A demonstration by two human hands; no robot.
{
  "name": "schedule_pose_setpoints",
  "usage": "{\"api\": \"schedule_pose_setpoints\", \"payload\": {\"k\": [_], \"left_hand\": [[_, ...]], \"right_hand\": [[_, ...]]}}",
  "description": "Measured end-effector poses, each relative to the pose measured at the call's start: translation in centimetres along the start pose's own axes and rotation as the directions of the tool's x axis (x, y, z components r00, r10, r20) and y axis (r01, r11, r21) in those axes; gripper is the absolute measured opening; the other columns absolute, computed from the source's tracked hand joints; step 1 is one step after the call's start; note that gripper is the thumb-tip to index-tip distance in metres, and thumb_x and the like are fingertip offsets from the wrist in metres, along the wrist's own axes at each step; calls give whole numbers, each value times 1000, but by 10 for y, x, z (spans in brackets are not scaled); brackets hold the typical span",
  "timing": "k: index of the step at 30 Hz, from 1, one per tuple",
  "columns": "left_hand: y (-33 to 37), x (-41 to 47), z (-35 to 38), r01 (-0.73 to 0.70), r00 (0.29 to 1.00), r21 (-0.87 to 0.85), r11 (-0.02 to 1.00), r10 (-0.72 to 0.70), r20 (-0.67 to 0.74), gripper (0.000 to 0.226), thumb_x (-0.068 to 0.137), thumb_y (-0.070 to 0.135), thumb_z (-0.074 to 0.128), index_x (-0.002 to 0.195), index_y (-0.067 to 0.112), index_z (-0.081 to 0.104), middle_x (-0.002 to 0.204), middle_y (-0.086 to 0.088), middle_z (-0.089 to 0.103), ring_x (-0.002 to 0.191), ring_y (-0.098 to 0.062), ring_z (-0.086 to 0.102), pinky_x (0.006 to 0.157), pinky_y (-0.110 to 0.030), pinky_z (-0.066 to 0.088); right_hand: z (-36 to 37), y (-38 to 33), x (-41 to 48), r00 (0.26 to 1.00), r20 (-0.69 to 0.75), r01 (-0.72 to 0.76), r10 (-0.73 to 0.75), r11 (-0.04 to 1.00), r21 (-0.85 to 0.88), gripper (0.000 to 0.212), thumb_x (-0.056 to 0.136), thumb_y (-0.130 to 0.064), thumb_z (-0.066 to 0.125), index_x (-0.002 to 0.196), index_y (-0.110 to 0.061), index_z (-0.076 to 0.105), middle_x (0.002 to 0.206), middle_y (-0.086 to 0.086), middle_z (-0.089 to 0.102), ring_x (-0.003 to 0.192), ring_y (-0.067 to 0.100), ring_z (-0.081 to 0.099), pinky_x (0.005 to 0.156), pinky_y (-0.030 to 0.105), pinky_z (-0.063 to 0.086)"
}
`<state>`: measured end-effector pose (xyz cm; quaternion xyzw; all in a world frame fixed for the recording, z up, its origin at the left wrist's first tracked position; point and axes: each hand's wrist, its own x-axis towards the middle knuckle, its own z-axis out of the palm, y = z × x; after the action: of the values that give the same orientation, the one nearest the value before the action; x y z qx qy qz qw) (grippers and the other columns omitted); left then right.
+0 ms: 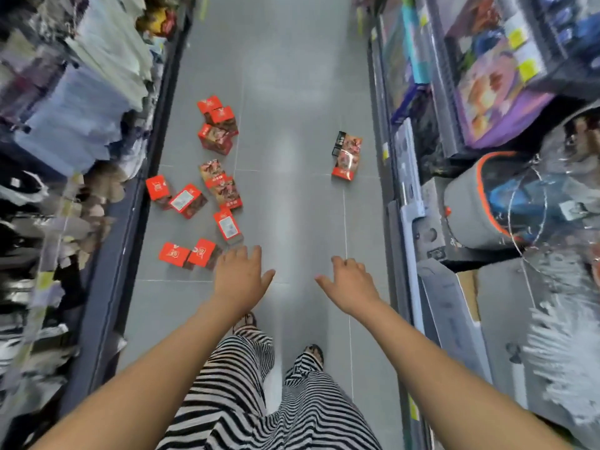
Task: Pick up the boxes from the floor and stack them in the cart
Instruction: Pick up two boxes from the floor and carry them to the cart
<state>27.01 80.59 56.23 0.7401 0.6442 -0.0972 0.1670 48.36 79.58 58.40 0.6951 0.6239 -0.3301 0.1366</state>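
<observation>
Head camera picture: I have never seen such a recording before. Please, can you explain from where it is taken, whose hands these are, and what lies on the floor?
There is no machine here. One wide-angle camera sits on a person's head and looks forward and down, so you see that person's own two arms. The left hand and the right hand reach out above the grey tiled floor with loose fingers, and both hold nothing. On the floor lie small red cardboard boxes. Most are scattered along the left side, the nearest just ahead of the left hand. One lone box lies further ahead on the right. On the left stand shelves of folded clothes, and on the right shelves of packaged goods. At the bottom are the person's black-and-white striped trousers. I cannot make out a cart.
</observation>
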Motion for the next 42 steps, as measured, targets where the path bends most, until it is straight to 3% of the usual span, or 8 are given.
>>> {"api": "schedule_pose_setpoints", "payload": {"k": [3, 8, 16, 19, 26, 31, 36, 42], "left_hand": [[-42, 35, 1, 103, 995, -34, 994, -103, -2, 57, 86, 49, 56, 127, 9, 52, 116, -18, 62, 109, -36, 55, 90, -42, 42], [-111, 115, 27, 209, 978, -140, 968, -205, 43, 52, 79, 39, 65, 121, 10, 57, 107, -19, 64, 102, -37, 57, 85, -44, 46], [-201, 270, 163, 292, 954, -105, 951, -281, 103, 46, 75, 46, 69, 102, 9, 61, 91, -18, 63, 85, -38, 60, 78, -44, 46], [-231, 335, 247, 326, 944, -119, 938, -318, 86, 53, 77, 51, 64, 110, 11, 60, 98, -18, 63, 89, -38, 59, 75, -42, 46], [-281, 434, 398, 431, 894, -194, 881, -446, -37, 73, 83, 61, 55, 135, 10, 44, 128, -17, 52, 113, -37, 50, 90, -45, 42], [-299, 469, 443, 510, 845, -215, 833, -532, -59, 85, 80, 79, 36, 142, 20, 34, 136, -9, 46, 120, -32, 46, 94, -41, 39], [-300, 491, 450, 544, 839, -133, 828, -541, 62, 92, 70, 89, 35, 145, 37, 25, 127, -5, 50, 117, -29, 50, 88, -38, 43], [-301, 494, 449, 593, 796, -302, 747, -601, 75, 55, 73, 70, 56, 114, 32, 56, 103, -3, 54, 95, -28, 59, 70, -31, 40]], "right_hand": [[-11, -38, 58, 997, 49, 66, -66, 998, -8, 59, 98, -49, 42, 143, -12, 34, 140, 16, 43, 129, 34, 38, 103, 41, 34], [-7, -97, 164, 992, 45, 111, -117, 988, 106, 58, 96, -46, 49, 144, -15, 38, 140, 14, 46, 130, 32, 37, 107, 38, 32], [64, -138, 373, 972, 63, 221, -227, 972, 83, 53, 93, -42, 56, 140, -18, 45, 137, 11, 50, 130, 29, 41, 107, 36, 32], [112, -147, 475, 944, 65, 320, -324, 946, 57, 54, 93, -43, 57, 140, -19, 45, 138, 9, 50, 130, 28, 40, 108, 37, 32], [209, -167, 661, 884, -21, 468, -468, 883, 40, 70, 88, -46, 64, 146, -23, 34, 141, 9, 46, 132, 27, 38, 106, 37, 33], [256, -187, 759, 804, -153, 592, -574, 794, 136, 90, 76, -48, 76, 149, -33, 25, 144, 9, 40, 134, 23, 35, 106, 35, 31], [285, -208, 819, 706, -264, 708, -657, 640, 300, 87, 68, -44, 84, 141, -45, 36, 137, 4, 40, 129, 16, 39, 101, 24, 32], [292, -212, 838, 677, -274, 723, -683, 546, 424, 62, 63, -33, 89, 118, -34, 59, 130, -1, 50, 118, 14, 52, 101, 38, 48]]}}
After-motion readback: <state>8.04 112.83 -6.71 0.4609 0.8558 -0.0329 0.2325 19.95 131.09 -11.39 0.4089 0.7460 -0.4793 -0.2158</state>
